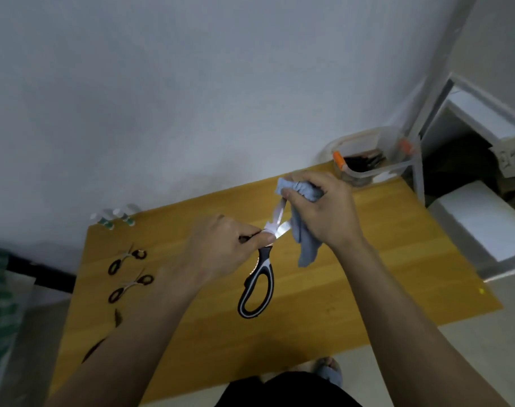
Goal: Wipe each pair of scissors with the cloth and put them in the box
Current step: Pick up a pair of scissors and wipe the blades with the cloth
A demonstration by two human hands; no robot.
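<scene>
- Above the yellow wooden tabletop (323,289), we hold the large black-and-white-handled kitchen scissors (257,284) in the air, blades apart, one handle loop hanging down.
- Our left hand (221,248) pinches the scissors near the pivot, fingers curled round the handle root.
- Our right hand (323,210) is bunched round the pale blue soft cloth (304,236), pressing it on the upper blade; a loose tail of cloth hangs below.
- Handling, our judgement: the scissors look stiff and fairly heavy, with sharp edges and smooth steel that may slip; the safest hold is at the handles or pivot, wiping from the spine toward the tip. The cloth is limp and light, so it needs bunching.
- The clear plastic box with orange clips (370,160) stands at the far right corner, with dark items already inside.
- Two small dark-handled scissors (127,258) (131,286) lie near the left edge, apparently still to do; further dark shapes lie nearer us, partly hidden by our left arm.
- Small white bottles with green bands (115,217) stand at the far left corner.
</scene>
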